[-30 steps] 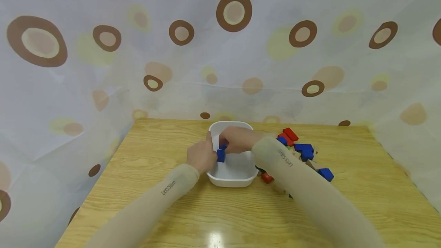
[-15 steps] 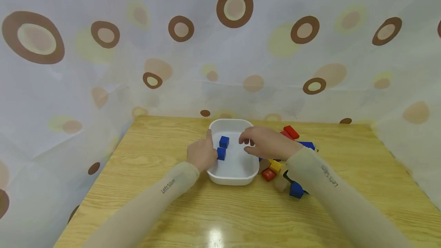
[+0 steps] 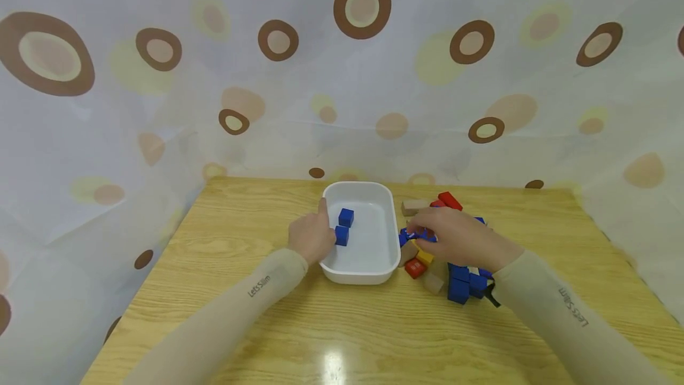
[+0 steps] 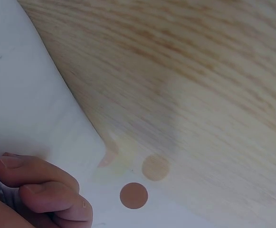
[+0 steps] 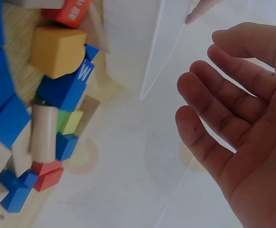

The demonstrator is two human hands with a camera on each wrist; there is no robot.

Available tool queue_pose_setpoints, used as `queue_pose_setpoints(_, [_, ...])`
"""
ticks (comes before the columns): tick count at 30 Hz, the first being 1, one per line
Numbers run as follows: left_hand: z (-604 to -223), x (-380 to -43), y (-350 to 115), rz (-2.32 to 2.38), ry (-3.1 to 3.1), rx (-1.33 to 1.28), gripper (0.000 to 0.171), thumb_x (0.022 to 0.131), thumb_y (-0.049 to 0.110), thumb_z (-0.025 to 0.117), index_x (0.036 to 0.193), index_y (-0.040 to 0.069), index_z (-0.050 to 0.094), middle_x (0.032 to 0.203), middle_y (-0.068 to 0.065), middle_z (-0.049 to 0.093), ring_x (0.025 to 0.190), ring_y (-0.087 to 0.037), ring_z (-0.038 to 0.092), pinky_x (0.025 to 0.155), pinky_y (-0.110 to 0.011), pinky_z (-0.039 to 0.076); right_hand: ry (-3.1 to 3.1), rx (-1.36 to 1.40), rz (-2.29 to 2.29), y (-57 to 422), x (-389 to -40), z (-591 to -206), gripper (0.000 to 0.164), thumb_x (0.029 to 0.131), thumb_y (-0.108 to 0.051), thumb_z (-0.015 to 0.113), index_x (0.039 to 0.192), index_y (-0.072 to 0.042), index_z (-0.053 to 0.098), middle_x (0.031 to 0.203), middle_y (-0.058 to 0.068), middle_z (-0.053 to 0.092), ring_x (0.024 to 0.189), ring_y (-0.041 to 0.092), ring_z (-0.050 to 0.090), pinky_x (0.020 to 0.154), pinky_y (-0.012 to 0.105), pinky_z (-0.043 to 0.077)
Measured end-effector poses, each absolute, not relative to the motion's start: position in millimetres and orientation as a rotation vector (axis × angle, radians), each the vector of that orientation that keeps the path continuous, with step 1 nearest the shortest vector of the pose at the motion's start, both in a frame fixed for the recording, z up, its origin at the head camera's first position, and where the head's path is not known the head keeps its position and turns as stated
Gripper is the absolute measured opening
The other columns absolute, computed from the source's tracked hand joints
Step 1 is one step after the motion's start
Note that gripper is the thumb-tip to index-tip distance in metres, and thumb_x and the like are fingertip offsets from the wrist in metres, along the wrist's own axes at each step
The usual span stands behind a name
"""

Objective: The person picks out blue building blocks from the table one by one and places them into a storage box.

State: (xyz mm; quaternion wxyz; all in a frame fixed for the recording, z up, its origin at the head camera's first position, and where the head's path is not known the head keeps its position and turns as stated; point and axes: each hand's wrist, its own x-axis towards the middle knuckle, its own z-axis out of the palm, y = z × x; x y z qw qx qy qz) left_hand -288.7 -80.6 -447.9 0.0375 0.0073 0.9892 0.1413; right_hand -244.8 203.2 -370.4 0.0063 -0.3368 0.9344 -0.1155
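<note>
My left hand point(image 3: 312, 237) grips the left rim of a white plastic tray point(image 3: 374, 248), its index finger lying along the edge and its thumb reaching inside. Curled fingers show against the tray's outer wall in the left wrist view. Inside the tray are two blue cubes, a rear one point(image 3: 346, 217) and a front one point(image 3: 341, 236) beside the left thumb. Over a heap of toy blocks to the tray's right hovers my right hand point(image 3: 462, 239); the right wrist view shows its fingers loosely bent, holding nothing. Below it are a yellow arch-shaped block point(image 5: 57, 50) and a blue lettered block point(image 5: 64, 92).
The heap also has a wooden cylinder point(image 5: 44, 133), a red block point(image 3: 414, 268) near the tray, a long wooden block point(image 3: 414, 207) and several blue blocks point(image 3: 458, 290). Behind the wooden table point(image 3: 256, 325) hangs a patterned curtain point(image 3: 315, 76).
My right hand has let go of the rear blue cube in the tray and moved right, out over the heap. The left hand has stayed at the rim.
</note>
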Motion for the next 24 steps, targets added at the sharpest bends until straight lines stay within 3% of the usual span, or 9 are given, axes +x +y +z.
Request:
queue_pose_setpoints(8, [-449,-289,-82,0.449,3.045,0.036,0.08,0.095,0.024,0.061,0.161,0.006,0.02,0.067,-0.005,0.058,0.057,-0.02,0.056,0.053,-0.031,0.042,2.802,-0.896,-0.265,230,-224,-380,0.024,0.089,-0.021,0.076,0.113,-0.019,0.071,0.108,-0.004,0.068,0.091,0.013,0.062,0.077,0.032,0.056])
queue_pose_setpoints(13, [-449,-290,-82,0.445,3.046,0.038,0.079,0.095,0.024,0.062,0.16,0.006,0.021,0.065,-0.004,0.057,0.055,-0.02,0.055,0.052,-0.031,0.041,2.766,-0.863,-0.201,242,-216,-393,0.025,0.085,-0.024,0.08,0.108,-0.023,0.071,0.106,-0.008,0.067,0.088,0.01,0.062,0.076,0.033,0.055])
queue_pose_setpoints(16, [-449,-290,-82,0.447,3.041,0.038,0.08,0.094,0.024,0.062,0.161,0.006,0.021,0.065,-0.004,0.057,0.055,-0.02,0.055,0.052,-0.031,0.042,2.739,-0.844,-0.17,247,-213,-398,0.025,0.081,-0.025,0.083,0.103,-0.024,0.071,0.104,-0.009,0.067,0.091,0.013,0.064,0.089,0.048,0.054])
queue_pose_setpoints(20, [-450,-290,-82,0.451,3.033,0.041,0.08,0.095,0.025,0.061,0.161,0.006,0.02,0.065,-0.004,0.058,0.055,-0.02,0.055,0.052,-0.031,0.042,2.703,-0.83,-0.147,251,-210,-405,0.029,0.076,-0.026,0.088,0.099,-0.027,0.07,0.105,-0.008,0.066,0.103,0.022,0.066,0.104,0.071,0.035])
queue_pose_setpoints(22, [-450,-290,-82,0.453,3.028,0.039,0.08,0.095,0.025,0.061,0.161,0.006,0.02,0.065,-0.004,0.058,0.055,-0.02,0.055,0.052,-0.031,0.042,2.697,-0.826,-0.152,253,-208,-408,0.03,0.075,-0.025,0.088,0.098,-0.028,0.069,0.108,-0.005,0.065,0.106,0.025,0.067,0.104,0.071,0.035])
queue_pose_setpoints(24, [-449,-289,-83,0.461,3.023,0.033,0.079,0.096,0.026,0.06,0.161,0.006,0.019,0.064,-0.004,0.057,0.054,-0.02,0.055,0.051,-0.03,0.041,2.697,-0.812,-0.168,254,-207,-411,0.03,0.076,-0.022,0.088,0.099,-0.028,0.069,0.114,-0.001,0.064,0.104,0.026,0.068,0.101,0.065,0.043])
